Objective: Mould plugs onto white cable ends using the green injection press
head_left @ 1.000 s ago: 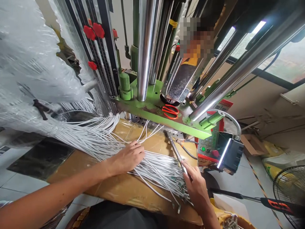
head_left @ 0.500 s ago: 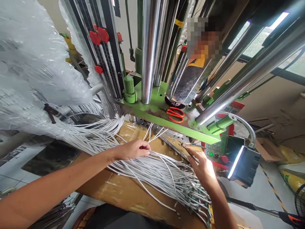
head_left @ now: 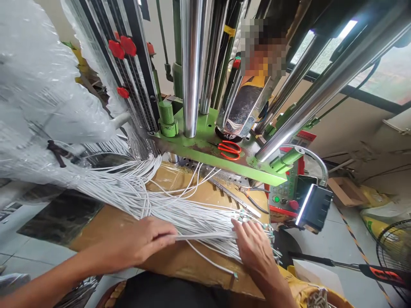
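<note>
A thick bundle of white cables [head_left: 192, 211] lies across the brown-covered bench, with small green-and-white ends toward the right. My left hand [head_left: 147, 239] is closed round a few cables at the bundle's near side, thumb and fingers pinching them. Those cables run taut to my right hand [head_left: 253, 246], whose fingers curl over them near the green ends; its palm side is hidden. Beyond my right hand, a pair of pliers [head_left: 252, 199] rests with dark handles apart, beside a metal bar [head_left: 236, 197]. Several white cables [head_left: 197, 175] lead under the green press plate.
The green press plate [head_left: 205, 149] stands ahead, carrying red-handled scissors [head_left: 229, 149] and steel columns [head_left: 190, 72]. A lit lamp [head_left: 314, 207] and control panel [head_left: 282, 192] are at right. Plastic wrap [head_left: 48, 94] hangs left. A fan [head_left: 394, 248] stands far right.
My right hand has let go of the pliers and moved down onto the cables. My left hand has come nearer and now grips cables at the near side. The view has shifted slightly.
</note>
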{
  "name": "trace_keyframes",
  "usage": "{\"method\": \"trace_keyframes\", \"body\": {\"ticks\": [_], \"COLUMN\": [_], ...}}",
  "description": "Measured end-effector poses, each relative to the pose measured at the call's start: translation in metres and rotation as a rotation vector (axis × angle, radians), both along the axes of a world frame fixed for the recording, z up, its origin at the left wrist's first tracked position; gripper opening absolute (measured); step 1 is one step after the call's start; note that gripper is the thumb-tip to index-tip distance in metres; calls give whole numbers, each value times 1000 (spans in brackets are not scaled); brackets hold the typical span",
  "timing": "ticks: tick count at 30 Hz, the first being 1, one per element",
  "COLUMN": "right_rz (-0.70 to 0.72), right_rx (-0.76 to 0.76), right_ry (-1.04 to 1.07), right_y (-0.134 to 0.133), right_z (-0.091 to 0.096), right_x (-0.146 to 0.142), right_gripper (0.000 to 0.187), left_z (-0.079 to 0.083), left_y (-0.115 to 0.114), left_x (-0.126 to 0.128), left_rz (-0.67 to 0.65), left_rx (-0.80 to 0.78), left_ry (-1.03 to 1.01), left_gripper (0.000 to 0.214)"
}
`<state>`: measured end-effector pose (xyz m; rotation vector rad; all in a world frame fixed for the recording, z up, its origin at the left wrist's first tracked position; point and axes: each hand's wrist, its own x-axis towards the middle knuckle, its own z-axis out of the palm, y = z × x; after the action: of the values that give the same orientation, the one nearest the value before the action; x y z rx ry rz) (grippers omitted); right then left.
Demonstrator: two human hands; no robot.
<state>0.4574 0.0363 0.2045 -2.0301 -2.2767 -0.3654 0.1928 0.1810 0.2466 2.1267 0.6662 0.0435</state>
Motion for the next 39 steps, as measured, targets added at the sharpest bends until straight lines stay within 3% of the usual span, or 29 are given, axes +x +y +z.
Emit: {"method": "trace_keyframes", "body": {"ticks": [3,7,9,11,13,15,18,20,22,25,29,34,36,39], "right_rz": [35,184,175,75,-15,14,83,-57,-269,-400,-330,-342,-391,-400], "right_rx": [-79,-226,-294,-341,-350,-359,-331,-229,-163,-239,-354,-388,-453,-541], "right_ry": [-27,211,472,764,966,1040,1008,826,500,193,164,102,210,624], "right_y": [-9,-9,-9,-12,-13,-12,1,15,29,43,51,50,46,37], "right_z": [4,17,24,24,19,9,-1,-4,-6,-11,-14,9,21,25], "right_x": [-24,-41,-29,-16,-16,-29,-40,-25,5,53,82,70,54,25], "right_gripper": [20,18,42,58,55,53,47,41,39,42,41,33,33,38], "left_z": [-22,-46,-53,-57,-60,-62,-64,-63,-61,-58,-60,-59,-56,-54], "left_y": [-33,-63,-65,-63,-61,-61,-60,-58,-55,-50,-44,-38,-36,-36], "left_x": [13,37,38,34,32,35,43,47,48,49,50,51,51,54], "left_rz": [-85,-4,27,34,50,82,168,248,325,404,514,519,513,547], "left_rx": [-241,-608,-680,-778,-880,-917,-891,-836,-810,-848,-945,-949,-967,-1075], "left_ry": [-10,-73,-113,-129,-157,-226,-317,-326,-317,-336,-432,-445,-417,-457], "left_gripper": [32,51,54,51,50,47,42,41,41,39,37,36,39,36]}}
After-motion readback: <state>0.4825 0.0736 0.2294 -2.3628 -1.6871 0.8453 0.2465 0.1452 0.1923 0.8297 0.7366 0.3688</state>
